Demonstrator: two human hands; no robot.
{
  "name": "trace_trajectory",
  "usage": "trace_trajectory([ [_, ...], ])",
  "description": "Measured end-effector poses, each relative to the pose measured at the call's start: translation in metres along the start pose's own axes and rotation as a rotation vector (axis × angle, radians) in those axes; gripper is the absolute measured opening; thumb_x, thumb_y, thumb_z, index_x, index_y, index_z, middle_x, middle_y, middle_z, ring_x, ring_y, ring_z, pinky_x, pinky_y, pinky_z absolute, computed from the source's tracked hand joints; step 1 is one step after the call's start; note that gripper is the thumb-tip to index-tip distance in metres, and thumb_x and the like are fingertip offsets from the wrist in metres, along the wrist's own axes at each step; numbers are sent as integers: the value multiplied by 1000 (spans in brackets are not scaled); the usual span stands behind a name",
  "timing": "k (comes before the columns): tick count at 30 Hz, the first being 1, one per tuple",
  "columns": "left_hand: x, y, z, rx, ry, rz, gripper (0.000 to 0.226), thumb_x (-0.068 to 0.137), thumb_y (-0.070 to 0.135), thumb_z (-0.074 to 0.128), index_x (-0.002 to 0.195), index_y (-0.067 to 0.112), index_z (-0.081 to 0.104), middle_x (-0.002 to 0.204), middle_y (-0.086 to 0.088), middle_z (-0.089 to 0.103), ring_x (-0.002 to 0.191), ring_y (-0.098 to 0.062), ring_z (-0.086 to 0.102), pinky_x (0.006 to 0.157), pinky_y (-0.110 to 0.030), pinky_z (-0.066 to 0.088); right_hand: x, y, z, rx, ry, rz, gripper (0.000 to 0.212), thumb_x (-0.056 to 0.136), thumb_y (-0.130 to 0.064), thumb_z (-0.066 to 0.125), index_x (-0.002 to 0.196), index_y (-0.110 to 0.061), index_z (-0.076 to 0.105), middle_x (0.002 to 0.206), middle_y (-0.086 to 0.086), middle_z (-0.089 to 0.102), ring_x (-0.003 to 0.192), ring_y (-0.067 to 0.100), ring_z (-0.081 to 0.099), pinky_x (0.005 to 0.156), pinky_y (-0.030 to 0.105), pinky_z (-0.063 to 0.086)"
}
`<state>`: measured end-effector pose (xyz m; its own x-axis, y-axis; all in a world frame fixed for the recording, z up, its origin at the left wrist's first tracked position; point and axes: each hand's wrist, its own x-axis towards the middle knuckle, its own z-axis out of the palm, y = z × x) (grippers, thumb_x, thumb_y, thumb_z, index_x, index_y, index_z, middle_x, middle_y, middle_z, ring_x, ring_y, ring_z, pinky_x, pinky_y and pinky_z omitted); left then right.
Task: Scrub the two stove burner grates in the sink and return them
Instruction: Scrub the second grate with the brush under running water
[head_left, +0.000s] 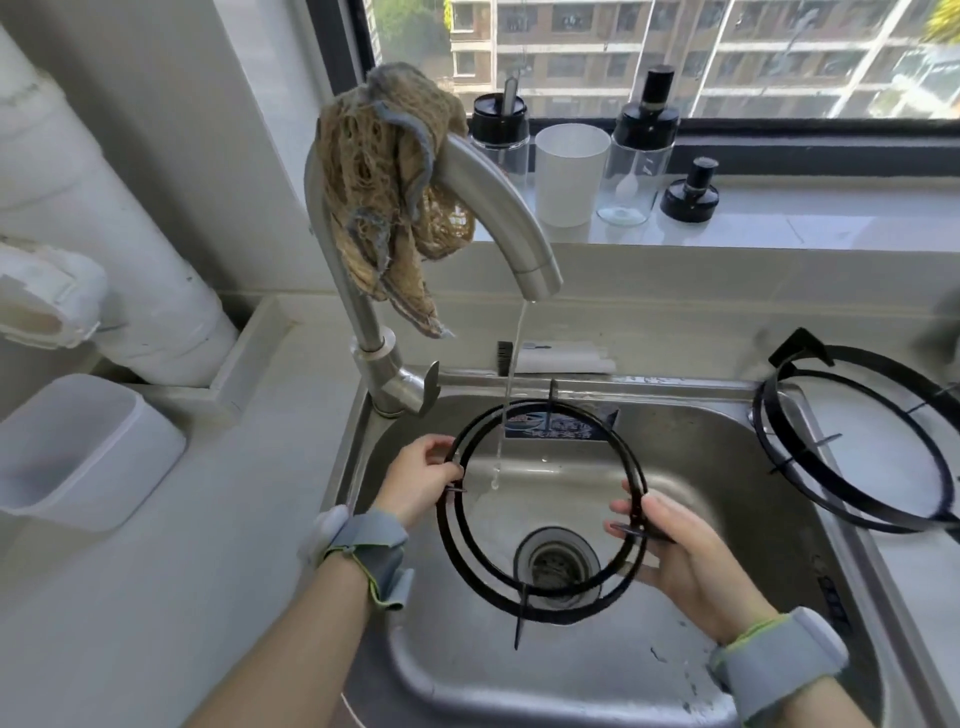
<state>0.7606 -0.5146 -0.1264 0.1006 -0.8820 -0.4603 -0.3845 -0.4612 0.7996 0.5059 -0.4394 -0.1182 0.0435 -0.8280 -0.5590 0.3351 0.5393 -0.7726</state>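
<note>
Water (511, 374) runs thinly from the faucet (498, 192) through the black grate (571, 613), held tilted above the sink (727, 467) drain. Left hand (415, 480) grips its left rim, right hand (675, 545) grips its right rim. Second grate (762, 421) lies on the counter, right of the sink

A pale surface (249, 545) has a steel sink (675, 388) set into it. At its left sits a white plastic container (78, 452). On the right a black burner grate (795, 348) lies on it, overlapping the sink's right rim. Behind the sink lies a white-handled brush (561, 358). The far window ledge (831, 218) carries a frosted cup (569, 174) between two black-lidded glass jars (641, 156), and a loose black lid (691, 195) at the right.
</note>
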Motion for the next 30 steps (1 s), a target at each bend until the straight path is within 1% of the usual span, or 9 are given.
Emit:
trace_trajectory([
  [2, -6, 6, -13, 53, 57, 47, 28, 81, 0, 61, 108, 7, 65, 88, -2, 66, 75, -14, 61, 59, -11, 50, 3, 9, 6, -48, -9, 43, 21, 83, -18, 58, 102, -13, 63, 97, 8, 60, 91, 27, 60, 71, 42, 52],
  [6, -26, 26, -36, 199, 202, 118, 19, 75, 8, 66, 88, 22, 64, 80, 7, 63, 86, -19, 61, 81, -30, 51, 10, 33, 34, -91, -70, 142, 15, 92, 2, 47, 97, -7, 57, 86, 12, 56, 74, 25, 58, 68, 39, 56],
  [11, -61, 42, -58, 381, 380, 303, 19, 74, 12, 64, 84, 24, 53, 79, 11, 55, 78, -15, 53, 65, -25, 37, 20, 54, 76, -357, -156, 221, 36, 97, -7, 43, 129, -24, 44, 81, 5, 55, 70, 21, 55, 63, 37, 53],
  [16, -95, 38, -80, 308, 439, 477, 26, 73, 5, 64, 71, 28, 52, 82, 11, 52, 78, -11, 54, 73, -30, 52, 17, 57, 96, -347, -122, 38, 52, 95, -2, 45, 142, -21, 33, 106, 2, 56, 89, 22, 59, 68, 31, 54],
  [18, -110, 32, -87, 234, 472, 590, 34, 72, 0, 67, 70, 30, 52, 84, 12, 55, 80, 2, 55, 76, -10, 46, 11, 55, 101, -324, -115, -78, 49, 94, 0, 46, 136, -25, 37, 106, -6, 56, 83, 15, 60, 70, 29, 53],
  [20, -120, 22, -94, 159, 475, 644, 34, 71, -4, 68, 70, 26, 53, 88, 12, 58, 83, 3, 56, 78, -11, 47, 5, 52, 105, -324, -94, -158, 40, 93, 0, 48, 127, -21, 46, 103, -7, 57, 80, 14, 62, 71, 28, 54],
  [23, -123, 16, -108, -1, 496, 511, 33, 73, -8, 66, 69, 22, 54, 91, 11, 61, 79, -11, 59, 64, -34, 57, -4, 42, 113, -432, -125, -221, 35, 92, -1, 49, 116, -27, 53, 99, -9, 58, 80, 15, 62, 64, 26, 54],
  [26, -108, 8, -140, -9, 560, 293, 31, 75, -6, 65, 67, 23, 55, 80, 5, 61, 70, -16, 59, 61, -31, 55, -8, 27, 134, -635, -191, -254, 39, 91, -5, 49, 110, -39, 56, 87, -5, 63, 67, 16, 61, 53, 22, 50],
  [30, -89, -16, -188, -22, 489, -54, 18, 77, 0, 65, 67, 10, 54, 63, -9, 55, 47, -17, 52, 45, -20, 42, 1, 10, 179, -823, -173, -159, 23, 88, -8, 51, 110, -14, 57, 82, 0, 60, 37, 7, 54, 36, 16, 40],
])
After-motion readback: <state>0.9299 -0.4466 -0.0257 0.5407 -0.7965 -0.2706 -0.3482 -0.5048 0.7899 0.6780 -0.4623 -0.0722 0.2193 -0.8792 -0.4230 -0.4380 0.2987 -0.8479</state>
